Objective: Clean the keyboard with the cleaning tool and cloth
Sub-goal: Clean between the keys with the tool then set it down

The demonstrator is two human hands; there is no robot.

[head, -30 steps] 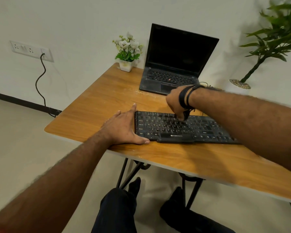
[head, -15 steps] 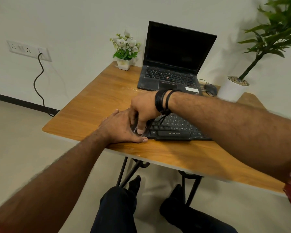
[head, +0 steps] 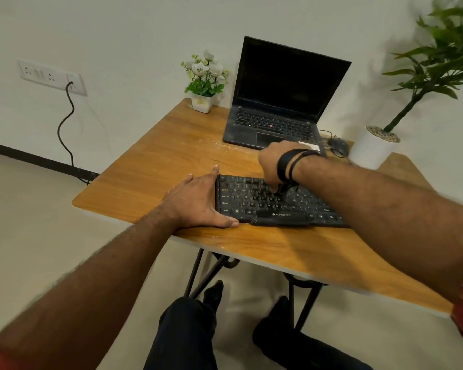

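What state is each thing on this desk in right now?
Black laptop: lid open, screen dark.
Black flat keyboard: flat on the wooden table.
Left hand: open, palm down against the keyboard's left end.
Right hand: fingers curled down over the keys; what its grip holds is hidden.
Wall socket cable: plugged in.

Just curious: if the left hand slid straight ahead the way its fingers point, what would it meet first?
Probably nothing soon. The left hand lies flat beside the keyboard's left end, fingers pointing up the bare table. The flower pot stands roughly in that line, though depth is unclear.
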